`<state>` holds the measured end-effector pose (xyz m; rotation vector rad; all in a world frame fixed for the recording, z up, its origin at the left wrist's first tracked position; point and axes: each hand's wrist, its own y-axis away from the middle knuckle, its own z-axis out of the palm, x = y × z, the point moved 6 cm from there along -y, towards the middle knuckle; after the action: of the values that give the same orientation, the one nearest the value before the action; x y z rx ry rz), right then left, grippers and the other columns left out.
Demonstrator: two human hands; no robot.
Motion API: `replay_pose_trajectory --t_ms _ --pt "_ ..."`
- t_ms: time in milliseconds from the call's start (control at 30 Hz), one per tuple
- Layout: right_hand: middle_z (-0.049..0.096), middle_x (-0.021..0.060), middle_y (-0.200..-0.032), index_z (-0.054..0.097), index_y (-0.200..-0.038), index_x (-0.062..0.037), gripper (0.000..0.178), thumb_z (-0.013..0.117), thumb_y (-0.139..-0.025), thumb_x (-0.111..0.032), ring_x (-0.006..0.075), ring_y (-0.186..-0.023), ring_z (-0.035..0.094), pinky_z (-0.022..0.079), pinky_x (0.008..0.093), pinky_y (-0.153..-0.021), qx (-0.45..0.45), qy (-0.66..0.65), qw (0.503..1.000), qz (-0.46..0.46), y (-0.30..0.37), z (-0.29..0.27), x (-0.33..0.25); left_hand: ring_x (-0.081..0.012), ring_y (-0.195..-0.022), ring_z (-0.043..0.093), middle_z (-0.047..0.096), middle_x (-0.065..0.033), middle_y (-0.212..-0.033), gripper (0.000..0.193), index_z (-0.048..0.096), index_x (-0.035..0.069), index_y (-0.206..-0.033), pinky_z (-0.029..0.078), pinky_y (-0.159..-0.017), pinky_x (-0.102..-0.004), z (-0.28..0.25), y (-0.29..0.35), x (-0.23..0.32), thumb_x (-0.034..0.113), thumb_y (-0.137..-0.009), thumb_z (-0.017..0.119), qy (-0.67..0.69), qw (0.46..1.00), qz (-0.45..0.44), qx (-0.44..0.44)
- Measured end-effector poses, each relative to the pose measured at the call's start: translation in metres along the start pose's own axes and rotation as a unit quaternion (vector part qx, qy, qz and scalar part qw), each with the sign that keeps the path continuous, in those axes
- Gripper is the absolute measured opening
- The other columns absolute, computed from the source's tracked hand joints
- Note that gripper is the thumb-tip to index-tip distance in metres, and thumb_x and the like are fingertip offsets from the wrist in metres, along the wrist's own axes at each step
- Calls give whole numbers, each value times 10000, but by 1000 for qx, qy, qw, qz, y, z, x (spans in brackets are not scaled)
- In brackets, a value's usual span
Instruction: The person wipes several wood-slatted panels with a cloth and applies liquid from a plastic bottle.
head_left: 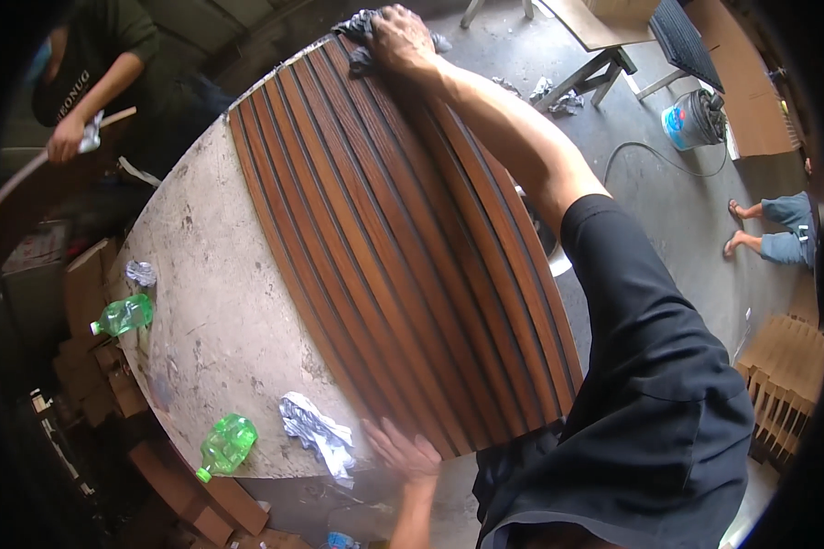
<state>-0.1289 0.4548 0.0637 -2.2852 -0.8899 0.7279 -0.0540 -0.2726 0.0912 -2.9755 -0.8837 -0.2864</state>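
A slatted brown wood panel [403, 247] with dark grooves lies on a worn pale table [220, 247]. My right arm reaches across to its far end. There my right hand [403, 41] is closed over a dark crumpled rag [362, 59], pressing it on the panel's end. At the near end, my left hand [403, 450] lies flat with fingers stretched, against the panel's lower left corner, holding nothing. A crumpled white and grey cloth [316, 430] rests on the table just left of this hand.
Two green plastic bottles [227, 446] lie along the table's left side, near a small crumpled wad [141, 273]. At the upper left another person [101, 91] holds a stick-like tool. A bucket [694, 119], trestles [595, 78] and another person's legs [769, 224] are at right.
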Motion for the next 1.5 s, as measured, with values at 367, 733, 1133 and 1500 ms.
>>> replay_pose_trajectory --t_ms 367,733,1133,1500 --pt "583 255 -1486 650 -1348 -31 466 770 -940 -222 466 -1427 516 464 553 -1172 -123 -78 989 3 276 -266 -137 -560 -1534 380 334 -344 -1712 641 443 -57 -1609 329 -1267 -603 -5 31 -11 263 -1061 534 -5 994 24 103" --pt "589 197 -1537 667 -1393 -50 527 801 -921 -243 423 -1542 455 345 562 -1280 -216 -44 975 30 486 -453 -234 -557 -1551 363 310 -358 -1713 665 407 -50 -1630 356 -1265 -608 1 44 -19 249 -1054 555 11 991 40 126" --pt "581 259 -1524 650 -1419 -36 512 745 -1003 -320 477 -1496 469 406 565 -1223 -161 12 986 45 227 -220 -116 -564 -1548 357 305 -349 -1723 654 417 -60 -1628 331 -1264 -613 -14 22 -10 228 -1056 549 26 997 27 68" --pt "720 173 -1185 758 -1044 -66 347 732 -958 -402 391 -1178 653 545 542 -979 -22 67 997 -27 -1 6 -33 -633 -1529 338 276 -418 -1702 724 433 -95 -1578 335 -1234 -683 -9 10 -11 270 -969 576 42 999 -8 -3"
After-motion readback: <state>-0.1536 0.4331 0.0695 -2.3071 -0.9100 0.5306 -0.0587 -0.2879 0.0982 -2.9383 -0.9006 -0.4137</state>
